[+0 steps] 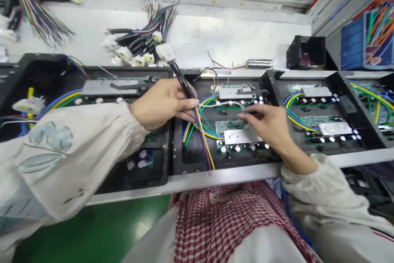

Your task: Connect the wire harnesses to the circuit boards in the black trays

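Observation:
My left hand (164,103) is closed around a black-sleeved wire harness (182,79). A white connector (165,52) tops the harness, and its loose red, yellow and blue wires hang below the fingers. To the right, my right hand (269,125) pinches the end of a thin white wire (226,103), which arcs over toward the harness. Beneath both hands lies a black housing (197,158) with two green circuit boards, each topped by a silver metal plate (241,136). Blue, yellow and green cables (212,135) curve between the boards.
Another housing (310,109) adjoins on the right, and one (27,74) on the left. Behind them, a pile of wire harnesses (138,47) lies on the white bench (227,35). A small black box (308,51) and a blue bin (353,43) stand at the right.

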A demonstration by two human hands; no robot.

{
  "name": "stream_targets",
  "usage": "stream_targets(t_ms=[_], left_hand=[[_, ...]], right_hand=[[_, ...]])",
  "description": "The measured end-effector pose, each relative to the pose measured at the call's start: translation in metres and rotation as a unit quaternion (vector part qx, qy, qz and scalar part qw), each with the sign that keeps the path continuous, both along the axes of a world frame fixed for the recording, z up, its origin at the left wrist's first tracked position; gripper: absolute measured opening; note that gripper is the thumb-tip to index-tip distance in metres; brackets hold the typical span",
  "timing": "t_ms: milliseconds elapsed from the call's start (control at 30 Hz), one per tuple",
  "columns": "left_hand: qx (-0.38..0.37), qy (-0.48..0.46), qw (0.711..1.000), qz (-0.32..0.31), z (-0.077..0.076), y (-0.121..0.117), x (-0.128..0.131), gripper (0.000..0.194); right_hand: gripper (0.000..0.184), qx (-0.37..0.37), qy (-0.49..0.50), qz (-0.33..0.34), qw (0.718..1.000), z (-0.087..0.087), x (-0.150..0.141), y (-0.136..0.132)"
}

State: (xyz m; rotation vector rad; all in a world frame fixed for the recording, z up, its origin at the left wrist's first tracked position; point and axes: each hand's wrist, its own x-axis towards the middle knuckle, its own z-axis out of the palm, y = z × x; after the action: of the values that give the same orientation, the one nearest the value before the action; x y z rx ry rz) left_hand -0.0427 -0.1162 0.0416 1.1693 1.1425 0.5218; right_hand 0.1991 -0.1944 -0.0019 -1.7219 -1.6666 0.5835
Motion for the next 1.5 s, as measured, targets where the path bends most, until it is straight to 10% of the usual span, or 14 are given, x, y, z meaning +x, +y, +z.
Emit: stream_targets(t_ms=[200, 967, 1167, 1500], left_hand=[[0.026, -0.018, 0.999, 0.017, -0.008, 0.006, 0.002, 0.017], [0.016, 0.0, 1.0, 0.025, -0.012, 0.008, 0.005, 0.013], [0.014, -0.008, 0.999, 0.034, -0.014, 0.01, 0.007, 0.012], [0.038, 0.059, 0.998, 0.007, -0.015, 0.009, 0.015, 0.013]], right_hand=[[0.012, 0.071, -0.022, -0.023, 0.997, -0.031, -0.003, 0.009], [0.016, 0.045, -0.103, -0.02, 0.994, -0.017, 0.0, 0.002], [0.012, -0.028, -0.058, 0.228, 0.972, 0.006, -0.038, -0.018], [0.007, 0.03, -0.148, 0.048, 0.987, -0.024, -0.047, 0.005]])
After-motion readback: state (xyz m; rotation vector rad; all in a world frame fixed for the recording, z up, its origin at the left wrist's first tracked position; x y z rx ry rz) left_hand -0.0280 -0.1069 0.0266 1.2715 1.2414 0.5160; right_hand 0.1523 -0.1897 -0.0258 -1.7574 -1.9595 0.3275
